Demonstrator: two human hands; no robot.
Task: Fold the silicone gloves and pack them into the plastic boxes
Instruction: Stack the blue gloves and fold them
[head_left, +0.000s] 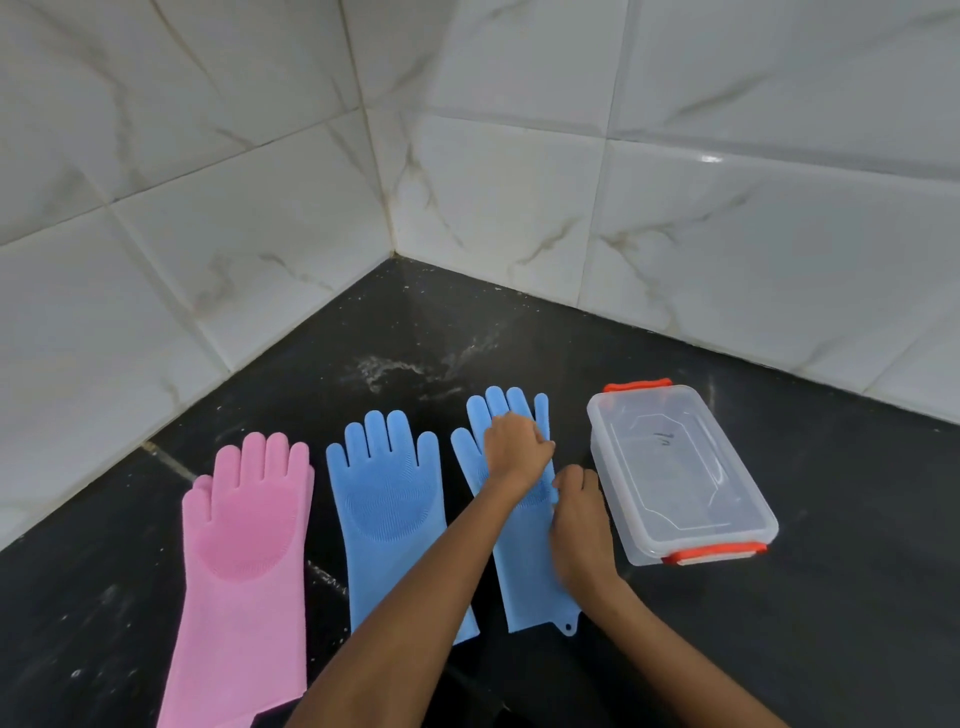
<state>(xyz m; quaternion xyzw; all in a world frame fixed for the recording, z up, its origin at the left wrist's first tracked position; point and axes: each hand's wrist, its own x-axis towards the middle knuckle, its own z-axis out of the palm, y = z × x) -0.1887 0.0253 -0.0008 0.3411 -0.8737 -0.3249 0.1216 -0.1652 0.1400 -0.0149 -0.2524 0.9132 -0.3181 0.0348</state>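
Note:
Three silicone gloves lie flat on the black counter, fingers pointing away from me: a pink glove (244, 530) at the left, a blue glove (389, 499) in the middle, and a second blue glove (524, 571) at the right. My left hand (517, 449) reaches across and grips that right blue glove at its finger bases. My right hand (579, 525) holds the same glove's right edge near the palm. A clear plastic box (680, 473) with a lid on it and red clips at both ends stands just right of my hands.
The black counter (779, 623) runs into a corner of white marbled wall tiles (519, 208) behind the gloves. Pale smears mark the counter near the corner. The box's near red clip (714, 553) faces me.

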